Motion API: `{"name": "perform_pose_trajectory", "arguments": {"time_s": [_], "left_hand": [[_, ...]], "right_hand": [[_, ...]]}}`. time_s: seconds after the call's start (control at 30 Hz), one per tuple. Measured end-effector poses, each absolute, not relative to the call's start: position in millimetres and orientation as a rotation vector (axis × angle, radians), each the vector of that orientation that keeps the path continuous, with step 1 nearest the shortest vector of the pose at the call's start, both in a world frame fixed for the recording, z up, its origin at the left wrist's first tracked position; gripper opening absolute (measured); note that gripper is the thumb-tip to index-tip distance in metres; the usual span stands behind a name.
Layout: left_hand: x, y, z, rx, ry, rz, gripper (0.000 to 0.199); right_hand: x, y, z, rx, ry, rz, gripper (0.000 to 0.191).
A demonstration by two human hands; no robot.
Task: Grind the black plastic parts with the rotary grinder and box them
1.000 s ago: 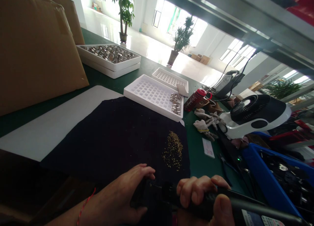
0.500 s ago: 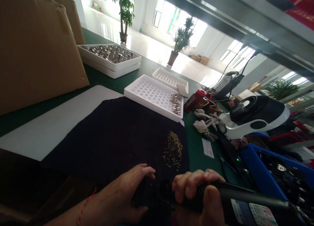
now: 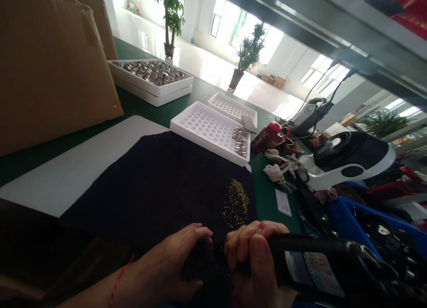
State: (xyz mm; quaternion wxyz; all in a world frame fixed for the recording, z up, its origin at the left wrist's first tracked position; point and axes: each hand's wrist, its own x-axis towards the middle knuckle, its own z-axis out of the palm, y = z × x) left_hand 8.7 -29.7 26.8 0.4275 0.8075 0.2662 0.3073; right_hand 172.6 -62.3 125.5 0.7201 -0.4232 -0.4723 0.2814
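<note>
We look down at a black cloth (image 3: 156, 183) spread on a green counter (image 3: 267, 201), with two bare hands at its near edge. The right hand (image 3: 250, 254) is wrapped firmly around a black handheld power tool (image 3: 316, 265), fingers curled over its body and thumb pressed along the near side. Compared with a moment ago, the tool and the right hand have moved further left, and much more of the labelled tool body now fills the lower right corner. Its dark front end now sits close to the left hand (image 3: 170, 259), which is curled over a dark object (image 3: 200, 265). That object is too shadowed to identify, and we cannot tell whether the left hand is gripping it or only resting on it. A red string (image 3: 120, 272) circles the left wrist. Just beyond the hands, on the cloth, lies a small heap of gold-coloured grains (image 3: 235, 203). Past the far edge of the cloth sits a white gridded tray (image 3: 207, 130) with a cluster of small silver cylinders (image 3: 239, 141) at one end, and further away is a stacked white tray full of the same kind of cylinders (image 3: 150, 76). To the right of the cloth are pale work gloves (image 3: 276, 172), a red-capped bottle (image 3: 268, 136) and a blue bin (image 3: 353, 223).
</note>
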Motion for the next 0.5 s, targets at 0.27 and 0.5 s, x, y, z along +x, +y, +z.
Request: {"name": "perform_pose_trajectory", "arguments": {"time_s": [0.27, 0.5], "left_hand": [[9, -32, 18, 1.997, 0.679, 0.756, 0.087], [8, -32, 30, 2.063, 0.687, 0.849, 0.084]], "right_hand": [[167, -58, 130, -0.965, -0.982, 0.601, 0.017], [186, -73, 151, -0.848, -0.677, 0.435, 0.022]]}}
